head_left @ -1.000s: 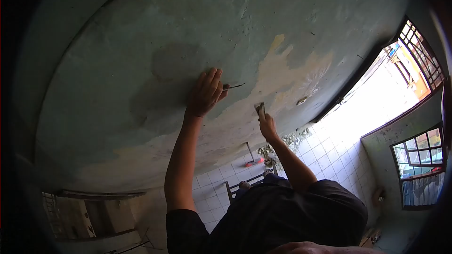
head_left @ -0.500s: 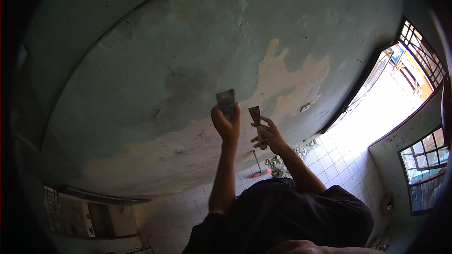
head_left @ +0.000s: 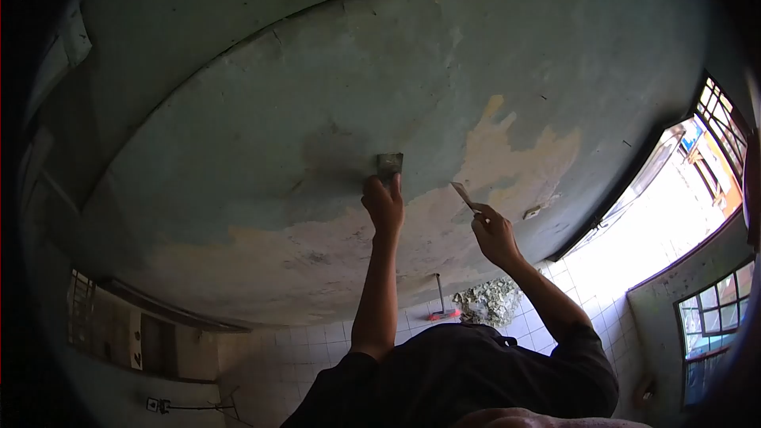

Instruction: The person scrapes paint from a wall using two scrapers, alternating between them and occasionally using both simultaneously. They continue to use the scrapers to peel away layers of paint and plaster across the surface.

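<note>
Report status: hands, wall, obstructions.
Left hand holding scraper. Right hand holding second scraper. Green-painted wall has pale bare areas. No obstruction visible near either hand.

"What colour's the wall (head_left: 238,150)?"
"Grey-green, with a ragged cream patch (head_left: 515,154)."
"The scraper blades (head_left: 390,165) near it?"
"Greyish, probably; it's dim."
"Below the wall?"
"White gridded tiles (head_left: 301,349), a red broom head (head_left: 445,315)."

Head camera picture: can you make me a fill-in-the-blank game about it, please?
1. Counting the scraper in the left hand and the one in the right hand, the hands hold ____ scrapers altogether.
2. The head of the long-handled broom is coloured ____.
3. In the picture, the debris pile lies to the ____ of the broom.
4. The floor is covered with pale square ____.

Missing words: two; red; right; tiles.
</note>
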{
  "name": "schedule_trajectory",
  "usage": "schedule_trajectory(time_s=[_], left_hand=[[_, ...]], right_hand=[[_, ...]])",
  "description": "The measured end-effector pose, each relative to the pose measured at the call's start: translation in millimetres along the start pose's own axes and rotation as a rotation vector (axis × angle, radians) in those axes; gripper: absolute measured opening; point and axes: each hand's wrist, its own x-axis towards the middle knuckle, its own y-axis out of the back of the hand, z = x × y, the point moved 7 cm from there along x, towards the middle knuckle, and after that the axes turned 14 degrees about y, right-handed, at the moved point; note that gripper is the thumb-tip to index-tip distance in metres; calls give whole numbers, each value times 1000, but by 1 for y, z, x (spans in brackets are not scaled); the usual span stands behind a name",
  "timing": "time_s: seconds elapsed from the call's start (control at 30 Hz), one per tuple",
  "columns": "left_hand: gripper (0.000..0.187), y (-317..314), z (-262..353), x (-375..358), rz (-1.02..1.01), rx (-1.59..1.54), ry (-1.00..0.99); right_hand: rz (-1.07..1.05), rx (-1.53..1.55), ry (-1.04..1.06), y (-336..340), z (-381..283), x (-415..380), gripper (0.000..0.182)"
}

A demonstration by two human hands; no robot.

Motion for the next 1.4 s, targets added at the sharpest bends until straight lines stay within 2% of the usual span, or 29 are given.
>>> schedule_trajectory(time_s=[0.07, 0.13, 0.17, 0.23, 0.33, 0.5, 0.57, 0.63, 0.73, 0.77, 0.8, 0.83, 0.9, 0.93, 1.0, 1.1, 1.27, 1.33, 1.4], left_hand=[[44, -1, 6, -2, 19, 32, -24], [44, -1, 10, -4, 50, 69, -60], [44, 0, 12, -5, 57, 76, -73], [46, 3, 13, -4, 11, 63, -87], [46, 2, 10, -3, -35, 62, -85], [45, 10, 17, -5, -6, 51, -82], [43, 15, 19, -8, -9, -25, -92], [38, 24, 36, -11, -77, -47, -86], [35, 33, 82, -9, -76, -73, -223], [34, 39, 105, -6, -26, -106, -336], [32, 45, 128, -3, 27, -142, -449], [32, 46, 143, 4, 15, -149, -459], [31, 51, 175, 12, 58, -214, -641], [31, 45, 179, 19, 48, -221, -649], [31, 33, 191, 21, 70, -171, -820], [31, 15, 194, 29, 82, -164, -920], [32, -7, 183, 39, 152, -74, -1051], [32, -11, 182, 38, 156, -40, -1046], [32, -14, 177, 35, 157, -8, -1039]], right_hand=[[47, -8, 75, -1, -10, -14, 38], [56, 319, -237, -6, -12, -39, 37], [62, 332, -230, -14, -11, -49, 37], [246, 304, -338, -20, -2, -71, 34], [126, 405, -418, -34, -3, -81, 33], [113, 379, -399, -56, 49, -78, 30], [168, 558, -505, -65, 46, -78, 30], [237, 616, -490, -65, 37, -77, 30], [349, 732, -439, -64, 34, -75, 28], [392, 784, -408, -62, 35, -75, 27], [392, 756, -406, -62, 43, -75, 28], [408, 755, -410, -61, 53, -74, 28], [306, 585, -403, -55, 69, -68, 40], [319, 585, -408, -48, 64, -63, 40], [390, 345, -236, -24, 47, -49, 44], [471, 374, -219, -11, 59, -39, 46], [530, 451, -272, 7, 55, -24, 41], [602, 538, -378, 15, 45, -17, 36], [649, 443, -327, 12, 64, -12, 35]])
